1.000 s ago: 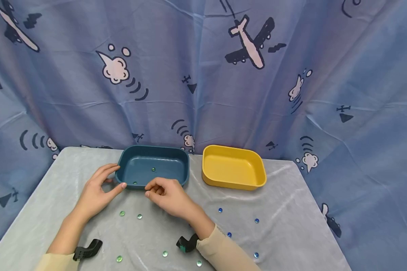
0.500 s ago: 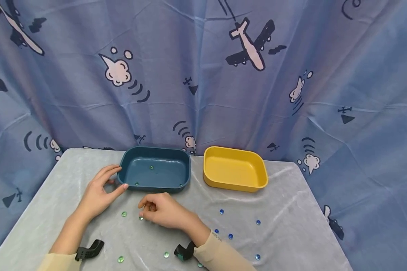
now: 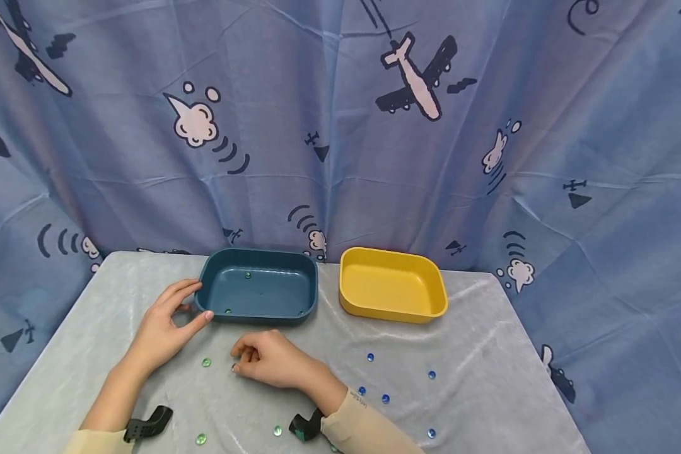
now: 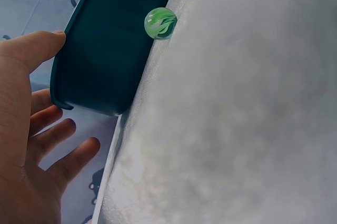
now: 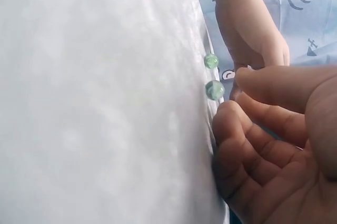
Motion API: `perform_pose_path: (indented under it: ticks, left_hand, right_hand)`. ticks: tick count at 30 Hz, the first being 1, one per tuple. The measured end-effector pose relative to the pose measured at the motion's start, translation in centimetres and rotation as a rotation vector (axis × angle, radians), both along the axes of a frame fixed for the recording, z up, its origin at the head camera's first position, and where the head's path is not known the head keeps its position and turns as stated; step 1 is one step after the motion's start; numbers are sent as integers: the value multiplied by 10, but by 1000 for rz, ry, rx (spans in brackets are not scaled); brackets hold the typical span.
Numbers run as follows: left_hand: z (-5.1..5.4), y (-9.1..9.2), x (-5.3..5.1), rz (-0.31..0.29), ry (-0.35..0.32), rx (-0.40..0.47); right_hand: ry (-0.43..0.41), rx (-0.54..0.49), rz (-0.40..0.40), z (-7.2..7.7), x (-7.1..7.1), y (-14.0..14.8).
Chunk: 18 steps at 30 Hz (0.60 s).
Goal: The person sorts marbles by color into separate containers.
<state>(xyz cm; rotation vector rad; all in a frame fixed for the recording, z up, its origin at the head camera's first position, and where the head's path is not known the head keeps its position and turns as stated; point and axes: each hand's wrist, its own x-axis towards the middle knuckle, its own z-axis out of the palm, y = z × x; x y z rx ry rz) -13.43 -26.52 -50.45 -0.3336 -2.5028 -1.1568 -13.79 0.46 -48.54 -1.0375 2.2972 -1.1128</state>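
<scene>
My left hand (image 3: 161, 331) rests with thumb and fingertips against the left end of a dark teal tray (image 3: 261, 320). In the left wrist view its other fingers are loosely spread. A few green marbles (image 3: 248, 275) lie inside the tray. In front of it, my right hand (image 3: 272, 359) is low over the cloth with fingers bent. A green marble (image 5: 214, 90) is right beside the thumb and fingertips in the right wrist view, apparently outside their grasp; the head view mostly hides it. Another green marble (image 3: 206, 362) lies between the hands.
A yellow tray (image 3: 394, 312) stands right of the teal one. Several blue marbles (image 3: 386, 398) are scattered on the grey cloth (image 3: 488, 378) at the right. More green marbles (image 3: 201, 439) lie near the front. A patterned blue curtain (image 3: 284, 126) hangs behind the table.
My right hand has moved from the teal tray's front rim down to a green marble on the cloth. A further marble now shows in the tray's right corner. The left hand stays put.
</scene>
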Motion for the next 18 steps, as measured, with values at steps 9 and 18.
perform_pose_path:
  ticks: [9, 18]
  left_hand:
    - [1, 1, 1, 0, 2, -5]
    - [1, 0, 1, -3, 21, -9]
  right_hand:
    - [75, 79, -9, -7, 2, -6]
    - [111, 115, -11, -10, 3, -8]
